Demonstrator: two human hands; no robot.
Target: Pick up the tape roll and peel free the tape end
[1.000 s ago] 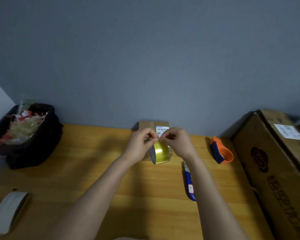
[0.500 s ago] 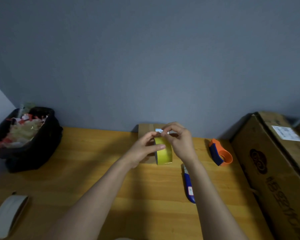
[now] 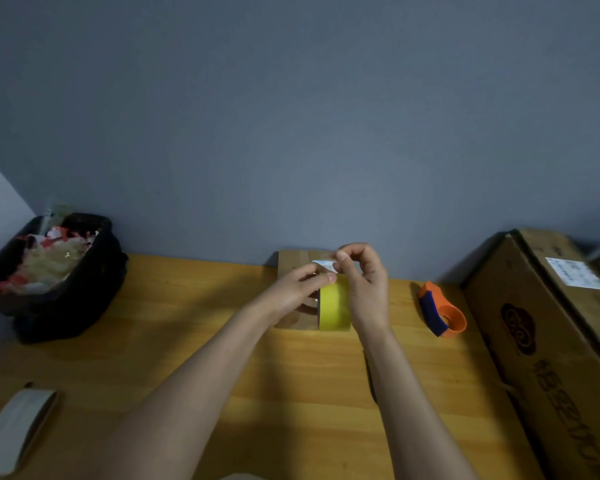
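the left hand (image 3: 297, 289) gripped a yellow tape roll (image 3: 334, 308) standing on edge, thumb laid along its top, while the right hand (image 3: 366, 289) pinched at the roll's upper edge with curled fingertips. the roll stood between the two hands, held in front of a small cardboard box (image 3: 293, 268) with a white label, which sat just beyond the fingers against a plain grey-blue wall (image 3: 291, 116). below the hands spread a yellow wooden table (image 3: 187, 323), lit in bands. off the right hand's outer side lay an orange tape dispenser (image 3: 442, 311), and beyond it a large cardboard carton (image 3: 548, 341). far out past the left hand sat a black bin (image 3: 66, 296) of scraps, and near that forearm's outer side a pale tape roll (image 3: 14, 431)
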